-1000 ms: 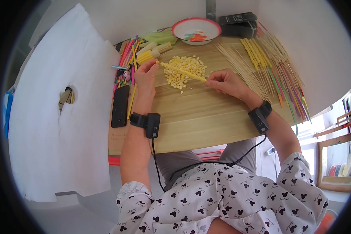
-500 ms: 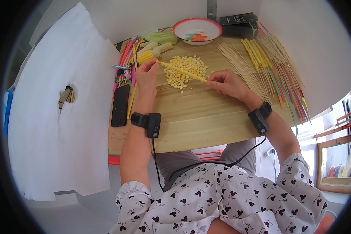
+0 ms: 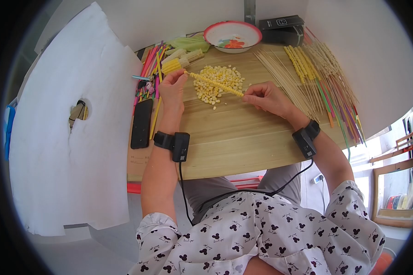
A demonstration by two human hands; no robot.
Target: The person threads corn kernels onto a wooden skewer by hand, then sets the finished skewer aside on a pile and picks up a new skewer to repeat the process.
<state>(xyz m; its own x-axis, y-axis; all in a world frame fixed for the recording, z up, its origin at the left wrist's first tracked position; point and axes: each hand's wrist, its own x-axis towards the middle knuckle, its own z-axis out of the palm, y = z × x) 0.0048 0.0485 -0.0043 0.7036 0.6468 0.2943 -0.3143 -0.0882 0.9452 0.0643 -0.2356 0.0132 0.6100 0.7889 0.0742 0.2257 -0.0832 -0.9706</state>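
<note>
A stick threaded with yellow corn kernels (image 3: pixel 215 84) slants between my hands, its left end higher in view. My left hand (image 3: pixel 173 89) pinches the left end between thumb and fingers. At the right end, the fingertips of my right hand (image 3: pixel 267 97) are closed on it. Beneath and behind the stick lies a pile of loose yellow and white kernels (image 3: pixel 225 75) on the wooden table (image 3: pixel 234 137). Near my left hand are a partly stripped corn cob (image 3: pixel 171 66) and pale cobs.
A red-rimmed bowl (image 3: pixel 232 37) stands at the back beside a black box (image 3: pixel 281 23). Bare sticks (image 3: pixel 287 80) and kernel-covered sticks (image 3: pixel 300 64) lie at right. A black phone (image 3: pixel 142 123), colored straws (image 3: pixel 151 62) and green husk (image 3: pixel 189 43) are at left.
</note>
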